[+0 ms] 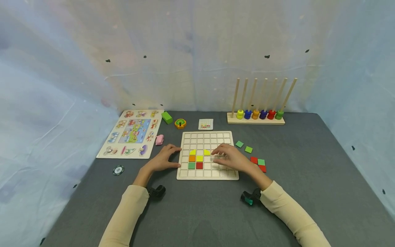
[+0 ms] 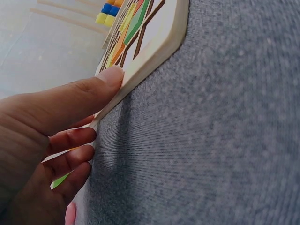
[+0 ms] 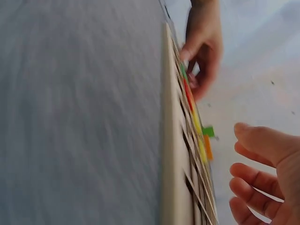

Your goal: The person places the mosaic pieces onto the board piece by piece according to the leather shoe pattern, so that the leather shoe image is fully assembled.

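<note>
A wooden grid board (image 1: 187,174) lies mid-table with several coloured tiles in its squares. Among them are an orange tile (image 1: 192,158), a green tile (image 1: 191,165), a red tile (image 1: 199,165) and a yellow tile (image 1: 207,152) near the right fingertips. My left hand (image 1: 162,160) touches the board's left edge, its thumb (image 2: 111,77) resting at the rim and its fingers spread along the side. Above the board's right half hovers my right hand (image 1: 230,157), fingers loosely bent and thumb apart from them. In the right wrist view nothing shows between those fingers.
Right of the board lie loose green tiles (image 1: 248,149) and red tiles (image 1: 262,168). A pattern card (image 1: 205,124) and a tree piece (image 1: 180,123) lie behind it. A peg stand (image 1: 255,118) stands back right; a picture puzzle (image 1: 129,135), pink piece (image 1: 159,139) and poker chip (image 1: 118,170) are left.
</note>
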Tool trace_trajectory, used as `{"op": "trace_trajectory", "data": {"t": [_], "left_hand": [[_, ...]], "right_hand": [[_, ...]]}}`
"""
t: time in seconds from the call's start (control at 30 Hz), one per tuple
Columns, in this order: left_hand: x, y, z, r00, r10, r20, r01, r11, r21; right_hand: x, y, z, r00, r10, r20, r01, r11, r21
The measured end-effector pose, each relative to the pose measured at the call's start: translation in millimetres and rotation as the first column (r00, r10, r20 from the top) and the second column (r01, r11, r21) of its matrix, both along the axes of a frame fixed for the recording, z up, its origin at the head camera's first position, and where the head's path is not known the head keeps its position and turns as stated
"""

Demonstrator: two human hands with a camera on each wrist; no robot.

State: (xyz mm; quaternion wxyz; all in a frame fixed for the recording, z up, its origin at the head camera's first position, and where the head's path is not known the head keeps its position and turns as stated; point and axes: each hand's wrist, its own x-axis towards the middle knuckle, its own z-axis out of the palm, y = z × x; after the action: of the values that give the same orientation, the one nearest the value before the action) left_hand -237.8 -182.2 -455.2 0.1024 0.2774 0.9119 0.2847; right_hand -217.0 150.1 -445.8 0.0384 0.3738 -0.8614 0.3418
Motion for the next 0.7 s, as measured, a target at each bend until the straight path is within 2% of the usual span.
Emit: {"op": "trace_trajectory", "data": {"t": [0.13, 0.37, 0.53, 0.7], "left_hand": [[0.0, -1.2, -0.4, 1.000, 0.001, -0.001, -0.001, 1.000, -0.004], [-0.6, -1.7, -2.0, 1.000, 0.001, -0.018, -0.001, 1.000, 0.006], [-0.3, -0.6, -2.3, 1.000, 0.008, -0.010, -0.008, 1.000, 0.002], [-1.0, -1.0, -1.9, 1.000, 0.005, -0.007, -0.005, 1.000, 0.000]], "right_hand": [[1.5, 24.9, 6.8, 0.998, -0.050, 0.034, 0.050, 0.999, -0.004], [5.5, 67.1, 12.0, 0.995, -0.089, 0.033, 0.089, 0.996, 0.012], [7.0, 93.5, 9.9, 0.993, -0.112, 0.037, 0.108, 0.991, 0.084], [9.5, 112.9, 7.1, 0.986, -0.161, 0.050, 0.150, 0.974, 0.172]]}}
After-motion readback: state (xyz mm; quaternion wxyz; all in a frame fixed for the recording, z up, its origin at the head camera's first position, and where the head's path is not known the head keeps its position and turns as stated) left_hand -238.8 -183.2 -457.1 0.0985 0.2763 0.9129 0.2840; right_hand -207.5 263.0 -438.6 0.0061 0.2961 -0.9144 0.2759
